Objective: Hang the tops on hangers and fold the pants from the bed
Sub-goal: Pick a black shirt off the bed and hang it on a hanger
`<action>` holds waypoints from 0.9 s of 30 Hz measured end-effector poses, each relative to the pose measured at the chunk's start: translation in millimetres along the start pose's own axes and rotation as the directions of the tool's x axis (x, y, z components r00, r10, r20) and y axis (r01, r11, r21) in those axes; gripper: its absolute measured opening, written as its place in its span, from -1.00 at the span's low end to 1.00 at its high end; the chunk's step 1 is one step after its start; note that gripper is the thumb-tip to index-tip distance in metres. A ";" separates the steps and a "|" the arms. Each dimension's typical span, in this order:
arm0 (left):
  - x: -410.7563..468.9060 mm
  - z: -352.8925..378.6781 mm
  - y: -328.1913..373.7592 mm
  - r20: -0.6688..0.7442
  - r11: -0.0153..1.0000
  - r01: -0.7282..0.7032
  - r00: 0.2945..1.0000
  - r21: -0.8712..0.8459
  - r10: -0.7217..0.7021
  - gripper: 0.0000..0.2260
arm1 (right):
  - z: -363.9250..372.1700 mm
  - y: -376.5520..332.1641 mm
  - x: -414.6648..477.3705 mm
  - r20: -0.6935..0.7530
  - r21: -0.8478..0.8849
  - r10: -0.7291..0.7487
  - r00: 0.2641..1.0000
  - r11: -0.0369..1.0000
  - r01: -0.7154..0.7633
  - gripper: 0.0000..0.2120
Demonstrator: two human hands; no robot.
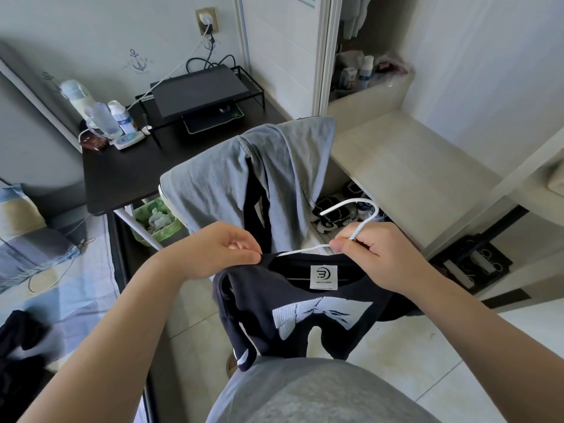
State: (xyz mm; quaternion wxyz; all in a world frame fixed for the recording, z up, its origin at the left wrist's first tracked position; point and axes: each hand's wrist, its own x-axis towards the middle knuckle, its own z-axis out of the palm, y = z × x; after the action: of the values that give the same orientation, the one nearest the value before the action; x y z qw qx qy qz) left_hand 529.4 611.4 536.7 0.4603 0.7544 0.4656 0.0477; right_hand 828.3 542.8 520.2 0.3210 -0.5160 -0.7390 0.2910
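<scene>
A black top [308,312] with a white print and a white neck label hangs in front of me over a white hanger [355,210]. My left hand [222,248] pinches the left side of the top's collar. My right hand [370,250] grips the hanger at the base of its hook, which sticks up to the right. The hanger's arms are hidden inside the top. A dark garment [18,352] lies on the bed [70,288] at the lower left.
A chair draped with a grey garment [232,175] stands just beyond my hands. Behind it is a black desk [128,172] with bottles, a power strip and a monitor stand. An open wardrobe [366,65] and a pale bench with shoes beneath are at right.
</scene>
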 end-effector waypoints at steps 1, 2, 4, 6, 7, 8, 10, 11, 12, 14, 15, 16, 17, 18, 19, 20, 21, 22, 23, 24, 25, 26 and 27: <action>1.1 1.2 0.4 -0.028 0.997 -0.003 1.000 0.073 0.005 -0.88 | 1.2 0.2 0.0 -0.010 0.002 -0.006 1.000 1.000 0.006 -0.57; 2.6 3.3 1.4 -0.065 0.989 0.003 0.998 0.148 0.007 -0.89 | 2.5 0.5 0.0 -0.027 0.003 -0.011 1.000 1.000 0.011 -0.58; 5.6 11.7 4.7 -0.171 0.966 0.008 0.985 0.258 0.038 -0.92 | 5.0 0.4 0.3 -0.068 0.001 -0.009 0.998 1.000 0.009 -0.57; 7.8 23.2 8.2 -0.276 0.949 -0.017 0.955 0.315 0.109 -0.95 | 6.5 -0.5 1.8 -0.095 -0.003 0.001 0.995 1.000 -0.001 -0.50; 8.3 28.6 9.7 -0.312 0.949 -0.030 0.941 0.314 0.133 -0.97 | 6.4 -1.1 2.6 -0.106 0.000 0.006 0.994 1.000 -0.007 -0.47; 8.0 33.6 11.3 -0.333 0.953 -0.035 0.933 0.301 0.140 -0.99 | 5.5 -1.7 3.4 -0.120 0.007 0.009 0.993 1.000 -0.008 -0.47; 7.7 42.1 13.6 -0.367 0.952 -0.048 0.916 0.303 0.163 -0.90 | 3.7 -2.7 4.6 -0.145 0.028 0.022 0.989 0.999 -0.018 -0.54; 8.2 45.6 14.3 -0.395 0.941 -0.076 0.894 0.329 0.210 -0.84 | 3.1 -2.5 5.2 -0.151 0.039 0.044 0.987 0.998 -0.039 -0.60; 9.0 48.4 15.0 -0.431 0.928 -0.109 0.862 0.357 0.267 -0.81 | 2.5 -2.0 6.1 -0.162 0.052 0.067 0.985 0.997 -0.060 -0.66; 10.0 51.1 15.7 -0.499 0.912 -0.127 0.804 0.389 0.325 -0.81 | -1.0 1.0 9.0 -0.177 0.076 0.091 0.980 0.994 -0.078 -0.75; 10.6 50.1 13.9 -0.529 0.912 -0.116 0.782 0.395 0.329 -0.82 | -4.6 4.8 10.3 -0.172 0.059 0.077 0.982 0.996 -0.068 -0.79; 11.0 47.5 11.4 -0.559 0.913 -0.104 0.761 0.394 0.328 -0.82 | -9.9 11.2 10.8 -0.159 0.014 0.053 0.986 0.999 -0.051 -0.85; 11.1 43.2 8.1 -0.588 0.916 -0.093 0.741 0.389 0.325 -0.82 | -17.2 19.8 10.7 -0.124 -0.042 0.046 0.991 0.998 -0.051 -0.91; 10.3 37.7 4.9 -0.616 0.920 -0.081 0.720 0.383 0.320 -0.82 | -26.6 30.4 9.5 -0.068 -0.090 0.080 0.994 0.992 -0.086 -0.85; 9.3 30.9 2.2 -0.641 0.923 -0.072 0.699 0.378 0.317 -0.82 | -36.8 42.5 6.7 0.015 -0.107 0.162 0.987 0.981 -0.160 -0.76; 8.3 24.1 0.3 -0.659 0.923 -0.065 0.681 0.379 0.318 -0.82 | -44.9 53.5 3.1 0.114 -0.091 0.272 0.955 0.961 -0.263 -0.71; 8.1 17.7 -0.9 -0.668 0.921 -0.066 0.668 0.384 0.326 -0.81 | -49.6 64.3 -1.0 0.220 -0.076 0.375 0.900 0.927 -0.368 -0.72; 8.5 12.5 -1.6 -0.672 0.917 -0.072 0.659 0.391 0.338 -0.80 | -50.5 75.7 -4.8 0.291 -0.075 0.442 0.849 0.895 -0.440 -0.77; 9.3 8.8 -2.4 -0.673 0.914 -0.078 0.653 0.398 0.349 -0.79 | -48.7 86.4 -7.8 0.294 -0.107 0.479 0.827 0.876 -0.470 -0.84; 10.6 6.1 -3.1 -0.670 0.912 -0.076 0.654 0.404 0.351 -0.79 | -46.0 94.1 -9.5 0.248 -0.133 0.499 0.830 0.866 -0.481 -0.89; 11.4 4.2 -4.2 -0.665 0.910 -0.066 0.662 0.409 0.346 -0.79 | -43.1 98.7 -10.5 0.177 -0.145 0.501 0.847 0.865 -0.481 -0.90; 12.5 2.4 -5.8 -0.658 0.909 -0.050 0.673 0.414 0.337 -0.78 | -40.7 101.6 -11.3 0.107 -0.142 0.500 0.859 0.863 -0.485 -0.91; 13.3 0.5 -8.2 -0.651 0.906 -0.034 0.684 0.423 0.330 -0.79 | -39.2 103.1 -12.0 0.052 -0.121 0.497 0.866 0.864 -0.489 -0.92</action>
State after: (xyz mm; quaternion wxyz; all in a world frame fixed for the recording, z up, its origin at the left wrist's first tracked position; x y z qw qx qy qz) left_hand 531.7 622.1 525.6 0.0844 0.7943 0.5273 0.2899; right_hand 921.1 566.0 464.1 0.1784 -0.6913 -0.6092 0.3452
